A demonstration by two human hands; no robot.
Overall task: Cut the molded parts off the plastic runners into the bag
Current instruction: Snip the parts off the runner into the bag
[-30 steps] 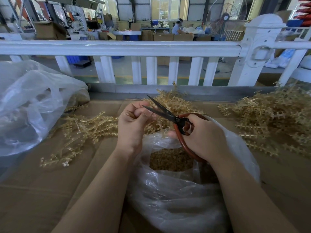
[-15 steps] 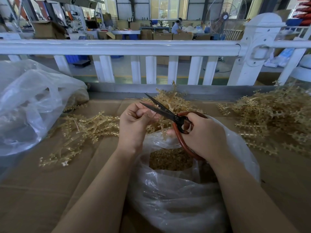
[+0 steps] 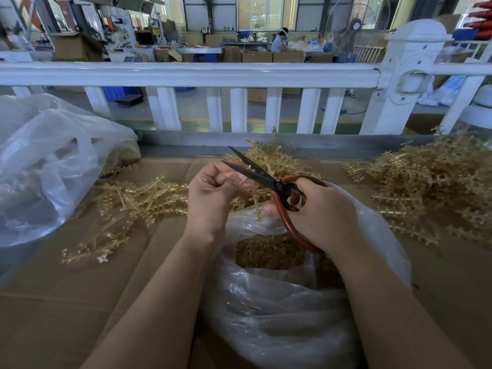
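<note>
My right hand (image 3: 324, 211) grips red-handled scissors (image 3: 266, 179) whose dark blades stand slightly apart, pointing up and left. My left hand (image 3: 213, 193) pinches a thin amber plastic runner (image 3: 257, 206) right at the blades; most of the runner is hidden by the fingers. Both hands hover over a clear plastic bag (image 3: 279, 310) whose open mouth shows a heap of small amber cut parts (image 3: 269, 251).
Loose amber runners lie in piles on the cardboard-covered table at the left (image 3: 133, 203), behind the hands (image 3: 274, 161) and at the right (image 3: 431, 187). A second crumpled clear bag (image 3: 45, 169) sits at the left. A white railing (image 3: 239, 75) borders the far edge.
The scissors and both hands shifted slightly left and up, and the blades are a little closer together around the runner. The bag stays in place.
</note>
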